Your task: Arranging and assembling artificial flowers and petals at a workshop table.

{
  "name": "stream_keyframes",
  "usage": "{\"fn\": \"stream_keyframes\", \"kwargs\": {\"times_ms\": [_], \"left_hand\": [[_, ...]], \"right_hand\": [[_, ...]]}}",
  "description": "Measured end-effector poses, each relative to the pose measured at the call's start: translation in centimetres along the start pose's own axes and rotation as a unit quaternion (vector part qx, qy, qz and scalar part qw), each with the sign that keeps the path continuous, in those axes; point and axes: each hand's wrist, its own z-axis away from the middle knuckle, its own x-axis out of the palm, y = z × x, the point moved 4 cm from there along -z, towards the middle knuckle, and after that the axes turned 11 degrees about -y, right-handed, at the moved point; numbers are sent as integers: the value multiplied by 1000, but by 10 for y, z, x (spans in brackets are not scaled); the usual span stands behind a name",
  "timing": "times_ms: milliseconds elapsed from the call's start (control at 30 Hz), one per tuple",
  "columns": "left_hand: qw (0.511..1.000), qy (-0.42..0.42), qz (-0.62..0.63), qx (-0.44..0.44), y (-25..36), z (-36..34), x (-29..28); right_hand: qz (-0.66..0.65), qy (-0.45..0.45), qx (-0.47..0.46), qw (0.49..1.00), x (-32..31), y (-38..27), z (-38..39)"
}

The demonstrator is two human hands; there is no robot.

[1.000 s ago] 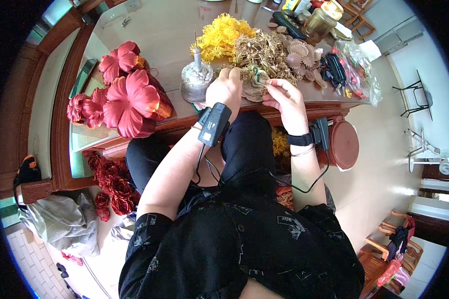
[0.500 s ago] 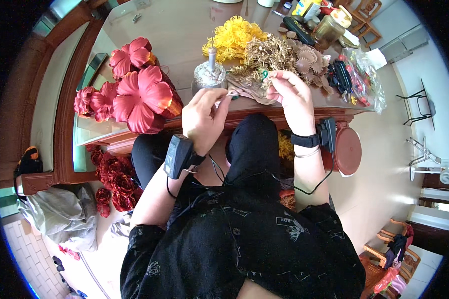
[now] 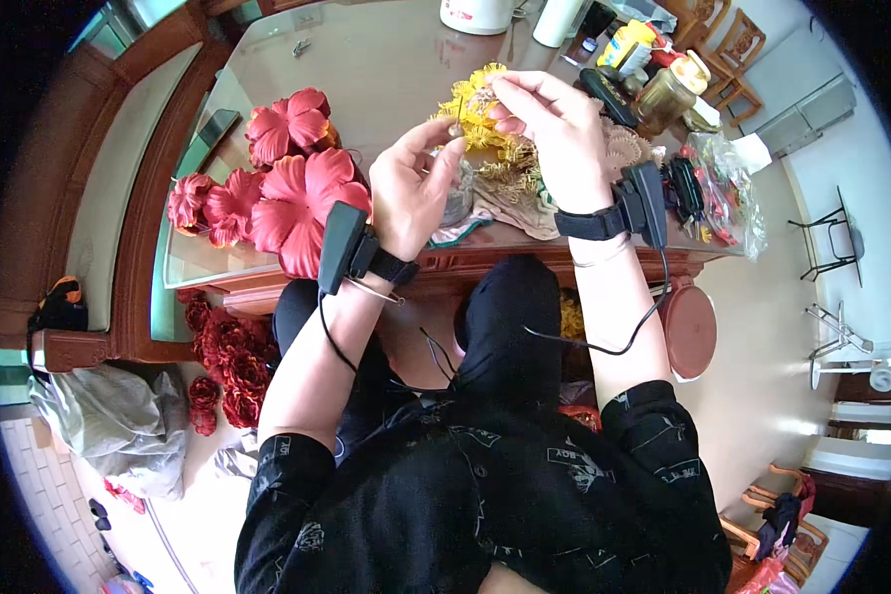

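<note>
Over the tabletop point(image 3: 386, 79), the right hand point(image 3: 564, 139) partly hides yellow flowers point(image 3: 478, 129).

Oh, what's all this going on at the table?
Someone in a black patterned shirt is working by hand at a glossy table. The left hand has its fingertips at a thin upright spike. The right hand is raised with its fingertips by some frilly yellow pieces; whatever either hand may be pinching is too small to tell. Large red flowers sit to the left on the table, and darker red ones are lower down beside it.
</note>
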Motion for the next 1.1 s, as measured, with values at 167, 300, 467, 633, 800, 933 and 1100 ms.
{"fn": "stream_keyframes", "kwargs": {"times_ms": [167, 300, 467, 633, 800, 933, 1100], "left_hand": [[999, -4, 36, -7, -8, -4, -1], [999, -8, 50, -12, -10, -4, -2], [999, -8, 42, -18, -10, -4, -2], [999, -6, 42, -20, -10, -4, -2], [999, -6, 49, -17, -11, -4, -2], [998, -22, 46, -28, -12, -4, -2], [998, -3, 59, -13, -15, -4, -3]], "right_hand": [[21, 4, 6, 1000, 5, -1, -8], [17, 2, 7, 1000, 8, -1, -9], [31, -21, 4, 999, 7, -5, -10], [85, -50, -24, 995, 9, -12, -11], [119, -73, -37, 989, 11, -7, -13], [139, -89, -36, 986, 12, -3, -14], [147, -95, -21, 984, 14, -9, -14]]}}
